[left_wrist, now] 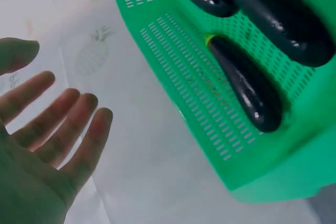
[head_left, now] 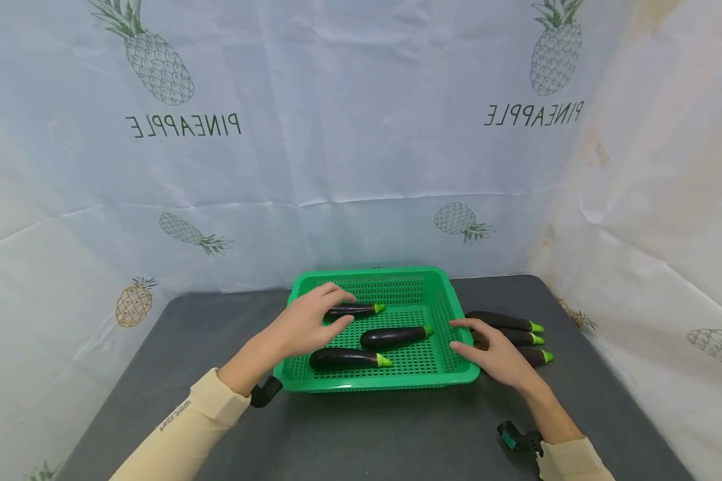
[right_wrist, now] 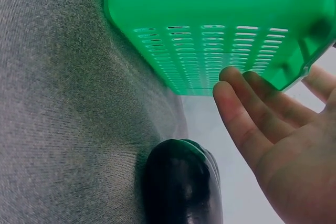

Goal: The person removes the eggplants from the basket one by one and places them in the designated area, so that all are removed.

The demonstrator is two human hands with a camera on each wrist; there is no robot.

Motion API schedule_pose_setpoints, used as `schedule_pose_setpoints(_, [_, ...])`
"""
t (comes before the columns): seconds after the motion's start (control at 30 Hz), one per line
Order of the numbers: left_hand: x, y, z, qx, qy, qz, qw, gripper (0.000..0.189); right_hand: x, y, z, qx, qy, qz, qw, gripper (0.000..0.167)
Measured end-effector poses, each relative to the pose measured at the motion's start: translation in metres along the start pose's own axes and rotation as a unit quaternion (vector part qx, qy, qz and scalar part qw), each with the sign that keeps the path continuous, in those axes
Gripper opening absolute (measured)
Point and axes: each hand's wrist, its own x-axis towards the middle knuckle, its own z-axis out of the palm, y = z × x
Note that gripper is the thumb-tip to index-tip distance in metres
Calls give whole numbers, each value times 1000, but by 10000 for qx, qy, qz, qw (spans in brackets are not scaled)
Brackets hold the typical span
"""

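A green perforated plastic basket (head_left: 373, 383) holds three dark eggplants with green stem ends: one at the back (head_left: 361, 310), one in the middle (head_left: 395, 337) and one at the front (head_left: 343, 359). Above the basket's left side hovers my left hand (head_left: 309, 321), fingers spread and holding nothing; it partly hides the back eggplant in the head view. My right hand (head_left: 490, 351) is at the basket's right rim, its fingers loosely extended and nothing gripped. In the right wrist view its fingertips (right_wrist: 228, 98) are close to the basket's outer wall; contact is unclear.
Three more eggplants (head_left: 502, 321) lie side by side on the dark grey table (head_left: 361, 434), right of the basket and partly behind my right hand. A pale curtain (head_left: 361, 147) with pineapple prints hangs behind the table and along both sides.
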Motion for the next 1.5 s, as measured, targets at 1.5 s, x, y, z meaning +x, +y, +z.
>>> schedule_pose_setpoints(1.5, [104,-19,100,-1928,-2145,-906,9532,44,1,-1,0,136,-25,136,9998,49])
